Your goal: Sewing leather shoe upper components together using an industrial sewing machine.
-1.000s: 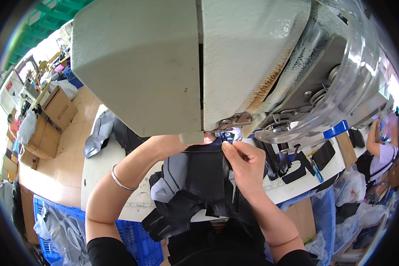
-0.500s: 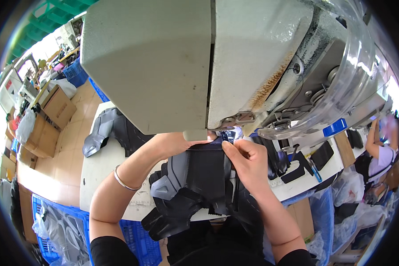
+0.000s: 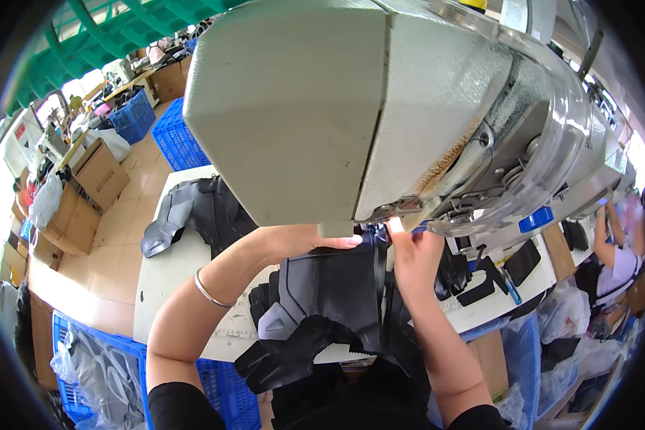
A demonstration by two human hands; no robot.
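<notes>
A black and grey sewn piece (image 3: 330,290), apparently synthetic fabric or leather with shaped panels, hangs over the near edge of the white table (image 3: 166,301). Its far edge runs beneath a big pale sewing machine (image 3: 287,115). Stretched out flat, my left hand (image 3: 312,240) presses on that far edge, its other fingers partly covered by the machine head. My right hand (image 3: 417,254) is closed, gripping the piece's right edge beside the needle area. The needle itself is hidden. Another black and grey piece (image 3: 193,211) lies on the table to the left.
Black parts (image 3: 451,272) and a blue-handled tool (image 3: 512,287) lie at right. A blue crate (image 3: 97,333) stands low left, with cardboard boxes (image 3: 68,215) beyond. A clear curved guard (image 3: 566,165) juts from the machine. A co-worker (image 3: 616,251) sits far right.
The view has shifted, so the machine shows more to the right. The piece has turned slightly, and my right hand has moved from its top face to its right edge, nearer the machine.
</notes>
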